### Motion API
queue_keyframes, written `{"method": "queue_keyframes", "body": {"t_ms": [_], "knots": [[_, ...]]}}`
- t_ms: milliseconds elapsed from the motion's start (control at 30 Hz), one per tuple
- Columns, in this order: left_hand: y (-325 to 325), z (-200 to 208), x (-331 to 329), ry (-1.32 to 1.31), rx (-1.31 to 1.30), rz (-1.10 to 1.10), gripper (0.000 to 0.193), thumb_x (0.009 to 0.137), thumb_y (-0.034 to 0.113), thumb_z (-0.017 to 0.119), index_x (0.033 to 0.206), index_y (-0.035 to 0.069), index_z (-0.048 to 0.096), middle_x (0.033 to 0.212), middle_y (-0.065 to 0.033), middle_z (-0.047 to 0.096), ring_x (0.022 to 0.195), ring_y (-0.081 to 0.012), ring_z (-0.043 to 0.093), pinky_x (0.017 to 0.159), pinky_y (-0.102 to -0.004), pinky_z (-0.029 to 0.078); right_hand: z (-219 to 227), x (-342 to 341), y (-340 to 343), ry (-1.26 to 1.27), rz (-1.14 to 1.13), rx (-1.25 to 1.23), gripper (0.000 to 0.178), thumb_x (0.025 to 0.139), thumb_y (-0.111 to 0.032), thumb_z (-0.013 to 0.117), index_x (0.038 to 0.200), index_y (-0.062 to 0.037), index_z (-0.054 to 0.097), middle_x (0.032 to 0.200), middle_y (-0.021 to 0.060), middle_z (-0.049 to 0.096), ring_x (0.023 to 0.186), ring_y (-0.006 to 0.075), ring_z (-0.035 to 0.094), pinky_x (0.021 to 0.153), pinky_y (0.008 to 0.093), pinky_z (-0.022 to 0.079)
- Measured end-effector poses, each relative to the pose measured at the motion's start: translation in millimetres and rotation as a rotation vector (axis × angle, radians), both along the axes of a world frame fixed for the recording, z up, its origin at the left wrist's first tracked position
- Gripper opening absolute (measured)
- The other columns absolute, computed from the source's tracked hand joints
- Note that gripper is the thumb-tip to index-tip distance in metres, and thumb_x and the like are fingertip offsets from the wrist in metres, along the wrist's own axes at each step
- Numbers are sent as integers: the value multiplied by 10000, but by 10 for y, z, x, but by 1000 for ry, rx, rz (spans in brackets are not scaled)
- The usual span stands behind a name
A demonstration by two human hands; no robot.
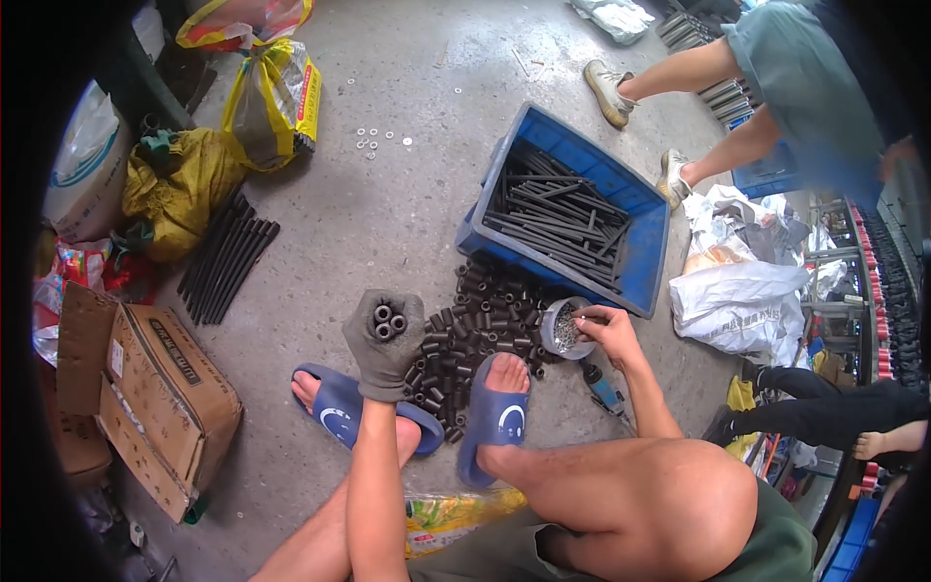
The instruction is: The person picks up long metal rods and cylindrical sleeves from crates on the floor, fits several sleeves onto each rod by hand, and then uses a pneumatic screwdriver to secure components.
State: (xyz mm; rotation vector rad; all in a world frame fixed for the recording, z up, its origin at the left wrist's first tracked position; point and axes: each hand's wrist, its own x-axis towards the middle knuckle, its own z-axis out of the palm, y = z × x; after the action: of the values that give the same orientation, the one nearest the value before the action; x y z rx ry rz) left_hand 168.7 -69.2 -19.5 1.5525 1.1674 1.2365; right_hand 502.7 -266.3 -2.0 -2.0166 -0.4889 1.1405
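Note:
My left hand (389,339), in a grey work glove, is closed around three short dark tube pieces (384,321), their round ends facing up. It hovers at the left edge of a heap of similar short dark tubes (475,325) on the floor. My bare right hand (615,337) reaches to a small white tub (549,330) holding many tiny metal parts (566,328). Its thumb and fingers pinch together over the tub's rim; what lies between the fingertips is too small to make out. A teal and black power tool (603,390) lies beside my right forearm.
A blue crate (582,257) of long dark rods stands beyond the heap. More rods (228,260) lie at left, near a cardboard box (170,388) and yellow bags (281,107). Several washers (373,139) dot the floor. Other people's legs (679,78) and white sacks (742,306) are at right.

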Motion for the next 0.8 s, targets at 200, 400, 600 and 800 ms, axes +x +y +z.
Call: {"method": "queue_keyframes", "body": {"t_ms": [200,400,600,800], "knots": [[-28,5,10,-12,-9,-26,197,837,101,821,828,61,629,670,-42,634,592,-121,579,583,-310,497,9,11,-12,47,-17,43,249,929,-7,741,1162,81,740,1026,137,767,853,156,722,741,293,614],[-37,41,20,24,16,-9,211,829,105,841,830,67,634,664,-52,633,584,-132,584,576,-314,494,-3,19,-13,-8,7,-9,242,923,-3,743,1152,75,745,1001,134,767,841,155,722,760,298,612],[-44,79,8,11,-15,-28,214,825,99,841,821,69,629,647,-63,625,574,-157,592,582,-328,497,-94,-10,-20,-28,15,43,216,905,-4,753,1107,72,752,984,127,772,834,161,726,747,304,602],[-41,68,23,8,8,-24,209,825,93,841,828,63,634,645,-54,617,571,-148,577,580,-321,491,-343,-107,-6,-549,261,-34,213,818,-22,786,1030,-6,778,975,115,787,807,195,756,768,328,600]]}}
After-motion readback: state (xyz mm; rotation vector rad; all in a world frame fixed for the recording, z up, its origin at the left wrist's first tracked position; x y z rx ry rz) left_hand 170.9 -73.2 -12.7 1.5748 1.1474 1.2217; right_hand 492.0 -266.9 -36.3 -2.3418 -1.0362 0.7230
